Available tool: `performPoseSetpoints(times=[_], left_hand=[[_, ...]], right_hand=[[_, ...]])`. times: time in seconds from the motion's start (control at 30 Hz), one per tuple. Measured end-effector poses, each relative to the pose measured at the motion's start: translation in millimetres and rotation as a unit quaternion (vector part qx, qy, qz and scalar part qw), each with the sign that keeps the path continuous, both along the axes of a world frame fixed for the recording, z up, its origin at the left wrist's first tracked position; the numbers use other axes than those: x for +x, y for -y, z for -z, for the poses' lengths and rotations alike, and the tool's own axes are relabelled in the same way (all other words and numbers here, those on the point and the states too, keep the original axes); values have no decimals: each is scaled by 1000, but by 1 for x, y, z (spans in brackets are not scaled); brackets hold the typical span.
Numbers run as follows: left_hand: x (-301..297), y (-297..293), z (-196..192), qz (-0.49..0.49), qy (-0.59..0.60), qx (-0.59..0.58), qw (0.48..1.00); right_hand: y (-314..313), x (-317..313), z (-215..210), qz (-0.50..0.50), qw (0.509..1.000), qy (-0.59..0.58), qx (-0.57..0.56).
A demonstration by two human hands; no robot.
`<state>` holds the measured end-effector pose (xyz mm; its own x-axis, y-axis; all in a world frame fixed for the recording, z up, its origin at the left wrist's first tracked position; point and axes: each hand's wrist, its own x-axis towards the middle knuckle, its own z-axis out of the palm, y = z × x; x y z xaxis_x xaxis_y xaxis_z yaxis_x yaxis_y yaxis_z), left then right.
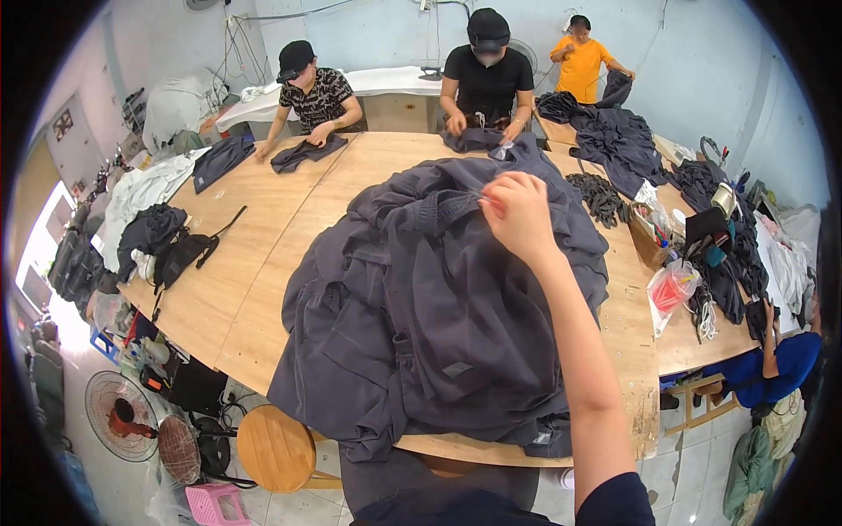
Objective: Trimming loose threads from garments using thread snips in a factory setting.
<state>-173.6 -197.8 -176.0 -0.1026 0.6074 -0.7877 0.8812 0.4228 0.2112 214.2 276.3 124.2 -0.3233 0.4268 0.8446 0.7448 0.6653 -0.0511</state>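
Observation:
A large heap of dark grey garments (478, 324) lies on the wooden table in front of me. On top is one with a gathered elastic band (438, 213) and a small patch low on its front. My right hand (519, 215) is raised over the band, its fingers closed in a pinch. Between the fingers shows a small red thing (494, 205), too little of it visible to name its kind. The fingertips are at the end of the band; whether they grip the cloth is unclear. My left hand is not in view.
Across the wooden table (272, 219), two people handle dark cloth (309, 155). A person in orange stands behind more dark garments (618, 145). A black bag (184, 261) lies left. To the right are a plastic bag (672, 287) and white cord (704, 317). A round stool (275, 447) stands below.

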Motion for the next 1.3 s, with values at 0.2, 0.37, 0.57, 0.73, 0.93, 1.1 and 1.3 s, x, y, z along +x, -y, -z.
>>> performPoseSetpoints(times=[0.2,0.37,0.57,0.73,0.93,1.1,1.3], left_hand=[[-10,-8,-5,111,-36,-14,993],[1,-10,3,207,-48,-29,977],[30,-99,-91,239,-2,9,971],[81,-239,-217,131,174,397,891],[160,-297,-247,109,275,510,808],[202,-282,-205,123,174,597,773],[194,-273,-166,131,163,594,777]], right_hand=[[-40,-8,15,126,964,118,-202],[-47,21,31,-27,955,-214,-204],[17,51,-15,-191,807,-476,-291],[66,104,-40,-214,802,-499,-249],[112,157,-32,136,896,-364,-215],[138,151,23,122,892,-337,-275],[160,61,97,-25,864,-361,-351]])
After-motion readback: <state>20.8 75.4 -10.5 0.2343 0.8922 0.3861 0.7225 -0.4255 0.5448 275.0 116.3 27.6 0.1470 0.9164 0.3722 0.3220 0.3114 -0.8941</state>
